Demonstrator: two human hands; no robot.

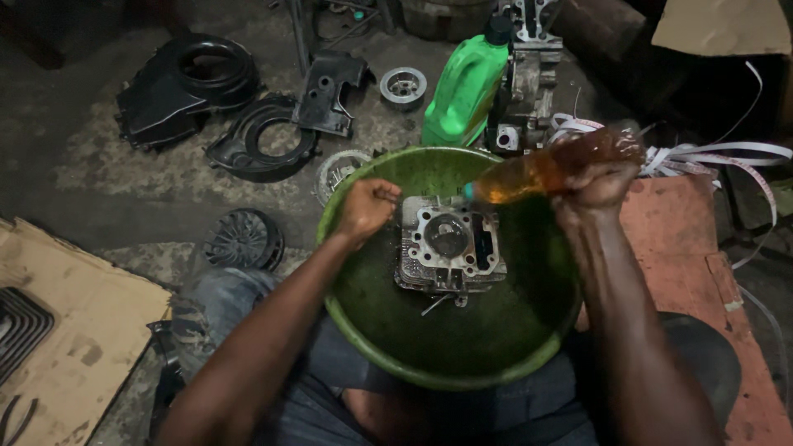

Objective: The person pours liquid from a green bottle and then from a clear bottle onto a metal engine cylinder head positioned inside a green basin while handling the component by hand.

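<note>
A wide green basin point(529, 347) fills the centre of the frame, resting on the person's lap. A metal engine cylinder head point(450, 248) lies flat in the middle of it, face up. To the right of the basin lies a reddish board point(694, 239). In the upper left of the frame, black plastic engine covers point(198, 91) are scattered over the grimy floor, and a sheet of cardboard point(83, 330) fills the lower left. At upper centre a green jug point(467, 87) stands beside an engine block point(529, 83).

The step in hand looks like rinsing the cylinder head with amber liquid from a clear plastic bottle point(553, 165), tipped so its neck points down-left over the head's upper right corner. To do it well, I judge, the bottle's mouth should stay low and over the part so the liquid lands inside the basin, with the pour slow enough to run through the ports.

The right hand point(599, 183) is clamped around the bottle's base, fingers wrapped fully. The left hand point(368, 206) is closed into a loose fist at the upper left edge of the cylinder head, steadying it; whether it pinches anything small I cannot tell.
</note>
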